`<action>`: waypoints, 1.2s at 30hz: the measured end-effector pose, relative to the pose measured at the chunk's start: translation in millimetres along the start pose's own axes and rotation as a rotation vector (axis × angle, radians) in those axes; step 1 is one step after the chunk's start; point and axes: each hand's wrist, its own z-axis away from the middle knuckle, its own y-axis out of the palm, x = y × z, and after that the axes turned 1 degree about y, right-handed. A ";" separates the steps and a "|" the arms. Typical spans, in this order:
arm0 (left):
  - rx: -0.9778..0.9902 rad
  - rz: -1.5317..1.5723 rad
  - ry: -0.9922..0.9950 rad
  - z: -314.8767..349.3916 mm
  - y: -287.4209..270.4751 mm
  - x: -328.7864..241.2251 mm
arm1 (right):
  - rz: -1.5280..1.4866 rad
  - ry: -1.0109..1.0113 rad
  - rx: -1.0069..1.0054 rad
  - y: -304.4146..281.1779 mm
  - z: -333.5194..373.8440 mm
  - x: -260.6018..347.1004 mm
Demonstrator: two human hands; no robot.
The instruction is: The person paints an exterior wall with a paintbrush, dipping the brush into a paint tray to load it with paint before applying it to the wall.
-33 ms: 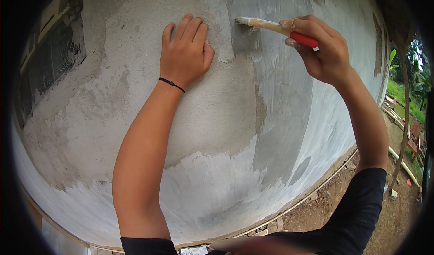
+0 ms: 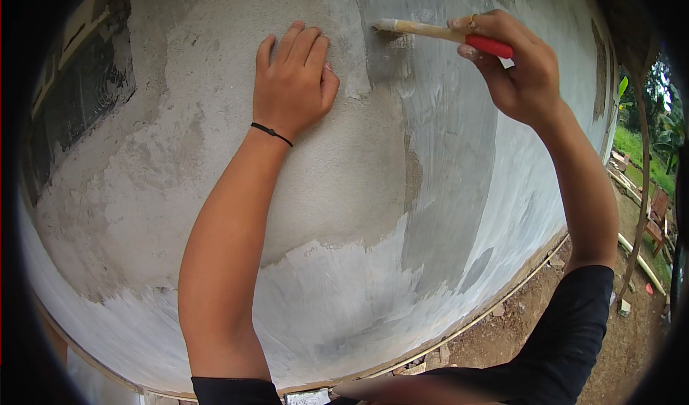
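My right hand (image 2: pixel 513 64) grips a paintbrush (image 2: pixel 423 29) with a red handle end and a pale, paint-stained body. Its bristle end points left and meets the grey wall (image 2: pixel 344 168) high up, on a dark, wet-looking strip. Pale smears mark the fingertips of this hand. Flat against the rough bare plaster to the left rests my left hand (image 2: pixel 294 78), fingers stretched upward and holding nothing. A thin black bracelet (image 2: pixel 272 133) circles that wrist. Whitish brush streaks cover the wall's lower band and right side.
A dark recessed patch (image 2: pixel 82 103) lies at the wall's left. Along the wall's foot run a thin pale strip (image 2: pixel 459 344) and bare soil (image 2: pixel 488 340). To the right stand a slim wooden pole (image 2: pixel 641 175), pale poles on the ground (image 2: pixel 642 261) and grass (image 2: pixel 635 146).
My right hand and the paintbrush have shifted slightly upward, and the brush lies a little more level. My left hand stays almost where it was on the plaster.
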 end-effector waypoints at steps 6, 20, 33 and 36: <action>-0.017 0.015 -0.003 -2.1 1.4 -1.1 | 0.039 -0.037 -0.125 18.1 -35.3 -49.5; 0.001 0.027 -0.012 2.2 -0.2 3.0 | -0.207 0.174 0.130 -5.7 46.7 57.2; -0.049 0.143 -0.059 -0.1 -0.1 1.7 | -0.420 0.652 0.051 -10.0 -116.1 -40.2; -0.051 0.148 -0.053 -0.3 -0.2 2.5 | -0.346 0.520 -0.072 -5.9 -117.2 -43.0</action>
